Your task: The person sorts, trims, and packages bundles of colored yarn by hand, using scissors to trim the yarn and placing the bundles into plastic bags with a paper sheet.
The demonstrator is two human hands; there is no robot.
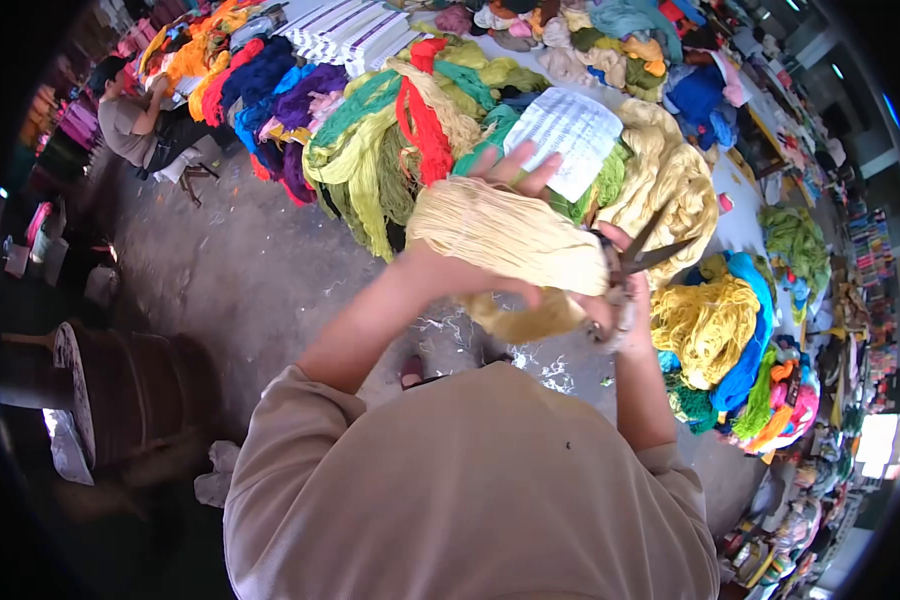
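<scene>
A cream hank of yarn (510,225) lies across my left hand (460,272). The thumb shows along its lower side, while blurred fingertips stick out past its upper edge. From its underside hangs a loop of darker yellow yarn (520,318). In my right hand (620,300) I grip dark metal scissors (650,250), their blades spread and pointing up to the right. That hand is against the right end of the hank, and its fingers are partly hidden around the handles.
Before me, a table bears green skeins (370,150), a red skein (425,130), a written paper sheet (565,140), golden skeins (670,180) and yellow yarn (710,325). A seated person (135,120) is at the far left. A brown drum (140,390) stands left; thread scraps litter the floor.
</scene>
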